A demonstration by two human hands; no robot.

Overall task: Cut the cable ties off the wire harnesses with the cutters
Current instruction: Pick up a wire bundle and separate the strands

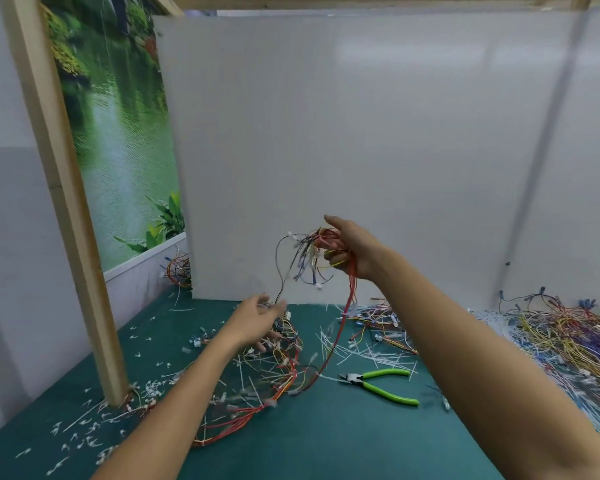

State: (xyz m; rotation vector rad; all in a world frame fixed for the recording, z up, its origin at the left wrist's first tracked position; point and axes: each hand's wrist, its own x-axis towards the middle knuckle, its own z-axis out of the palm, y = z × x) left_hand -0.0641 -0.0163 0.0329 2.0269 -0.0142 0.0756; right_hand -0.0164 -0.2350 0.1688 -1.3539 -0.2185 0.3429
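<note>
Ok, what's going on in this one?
A person holds a wire harness up above the green mat in the right hand, with its red wires trailing down to the mat. The left hand is lower, fingers spread by a dangling wire; blur hides any contact. The green-handled cutters lie untouched on the mat among cut cable ties, with a pile of harnesses at the right.

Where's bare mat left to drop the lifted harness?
Best: near strip of teal mat, bordered by green-handled cutters behind and red wire loop at left. Crowded: multicoloured wire heap at right, tangle under left hand, white tie clippings by the wooden post.
</note>
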